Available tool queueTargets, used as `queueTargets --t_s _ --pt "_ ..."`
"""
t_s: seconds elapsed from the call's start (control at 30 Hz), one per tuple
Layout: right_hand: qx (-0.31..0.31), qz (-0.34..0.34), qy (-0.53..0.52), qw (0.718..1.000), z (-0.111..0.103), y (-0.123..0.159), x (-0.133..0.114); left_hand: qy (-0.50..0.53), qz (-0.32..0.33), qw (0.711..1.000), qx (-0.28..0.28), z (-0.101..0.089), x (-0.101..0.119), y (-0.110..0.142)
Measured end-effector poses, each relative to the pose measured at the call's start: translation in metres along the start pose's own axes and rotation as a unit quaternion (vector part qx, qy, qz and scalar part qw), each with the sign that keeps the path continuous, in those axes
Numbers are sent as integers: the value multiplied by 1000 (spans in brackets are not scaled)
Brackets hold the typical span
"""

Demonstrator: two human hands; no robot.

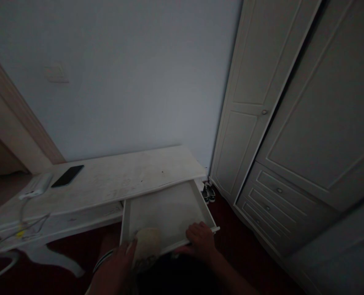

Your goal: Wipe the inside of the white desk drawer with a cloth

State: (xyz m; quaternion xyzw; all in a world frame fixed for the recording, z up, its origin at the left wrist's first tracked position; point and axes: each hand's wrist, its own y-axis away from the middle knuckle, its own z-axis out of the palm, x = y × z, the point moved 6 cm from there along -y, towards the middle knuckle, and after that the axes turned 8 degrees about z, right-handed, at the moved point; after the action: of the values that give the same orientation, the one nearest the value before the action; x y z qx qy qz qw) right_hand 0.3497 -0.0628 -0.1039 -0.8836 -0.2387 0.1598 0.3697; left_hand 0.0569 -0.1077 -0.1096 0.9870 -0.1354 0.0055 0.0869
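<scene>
Head cam, going left to right: a white box (38, 185) with a cable (22, 208) sits at the far end of the desk (129, 170), with a phone (67, 176) just beside it, both well back from the pulled-out drawer (166, 207), so probably out of the way there. Left hand (120, 258) is at the drawer's front left corner, fingers closed on a pale cloth (149, 241) that drapes by the front edge; too dark to tell how firm the grip is. Right hand (201, 239) is well apart from it, clamped over the front panel near the right corner, I'd guess to steady the drawer. Side walls box in sideways moves, but the drawer's inside is open from above. Past its right side there's a strip of red floor (227, 217) with shoes (209, 192), then the wardrobe (246, 110), so watch that side.
</scene>
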Motion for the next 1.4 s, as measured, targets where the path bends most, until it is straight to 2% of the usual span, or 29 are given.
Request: queueTargets --t_s 0.1,0.3,0.4,0.5,0.6,0.7,0.77,0.8,0.83,0.87,0.97,1.0,1.03,1.1,1.17,1.23,1.33,1.4 --pt "-5 3 3 1000 2 1 1 -18 32 999 -1 -2 25 -18" --pt "-34 7 -9 999 14 8 5 43 113 992 31 -21 91 -57" --pt "-54 14 -24 998 17 10 7 79 147 986 24 -30 109 -71" --pt "-67 18 -16 997 19 11 7 104 176 979 7 -47 112 -74" --pt "-46 23 -12 999 15 12 6 109 182 977 30 -82 100 -72" --pt "-30 33 -7 999 10 10 4 96 126 977 144 -127 73 -74" --pt "-30 35 -4 999 6 8 2 73 103 968 219 -143 57 -77" --pt "-33 35 -3 999 5 6 1 56 106 965 232 -141 53 -79" --pt "-36 36 -3 999 4 5 1 39 115 967 223 -133 51 -83" --pt "-38 36 -4 999 4 4 0 22 131 973 188 -119 52 -87" --pt "-37 41 -12 998 4 5 1 7 144 990 -10 -56 54 -98" --pt "-39 45 -16 998 5 6 1 11 147 988 -55 -39 56 -101" --pt "-43 50 -20 998 7 8 1 15 152 985 -77 -28 58 -104" --pt "-65 65 -28 995 10 11 2 37 179 981 -63 -21 64 -112" --pt "-95 84 -42 991 11 12 4 89 225 970 -37 -23 71 -120" --pt "-128 114 -65 983 11 8 7 150 265 952 -43 -26 76 -125" --pt "-183 161 -87 966 11 -8 13 195 291 936 -34 -28 78 -120" --pt "-247 166 -88 951 18 -22 15 209 287 935 16 -29 75 -108"
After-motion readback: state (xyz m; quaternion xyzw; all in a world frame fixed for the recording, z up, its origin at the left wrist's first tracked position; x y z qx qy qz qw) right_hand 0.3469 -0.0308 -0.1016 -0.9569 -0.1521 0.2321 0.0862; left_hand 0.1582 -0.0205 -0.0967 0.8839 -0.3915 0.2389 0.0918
